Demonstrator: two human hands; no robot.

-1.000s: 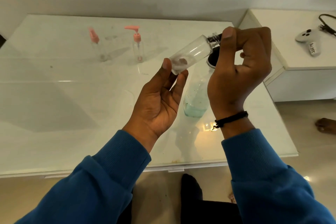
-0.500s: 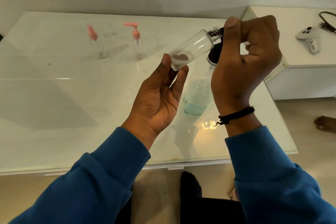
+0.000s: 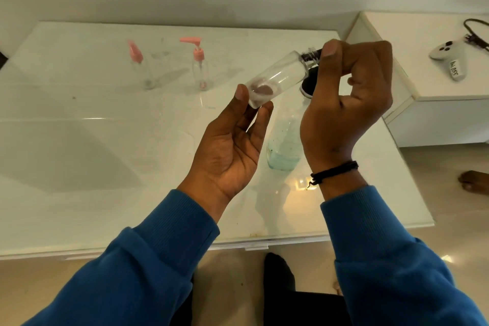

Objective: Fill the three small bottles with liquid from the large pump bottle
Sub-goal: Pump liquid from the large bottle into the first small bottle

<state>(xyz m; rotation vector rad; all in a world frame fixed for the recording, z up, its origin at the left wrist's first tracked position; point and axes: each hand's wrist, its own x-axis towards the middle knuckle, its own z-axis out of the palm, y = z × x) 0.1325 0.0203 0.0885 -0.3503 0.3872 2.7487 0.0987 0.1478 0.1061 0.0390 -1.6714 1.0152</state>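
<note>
Small bottle, tilted mid-frame: left hand pinches its base, right hand grips the neck; loose grip risks dropping it.

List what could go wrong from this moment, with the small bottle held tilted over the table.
1. The left hand pinches only the base of the small clear bottle, so it could slip as the right hand works at its neck.
2. The large bottle of blue liquid stands right under both hands; a dropped wrist might topple it.
3. The small bottle is tilted, so liquid could run out once filling starts.
</note>
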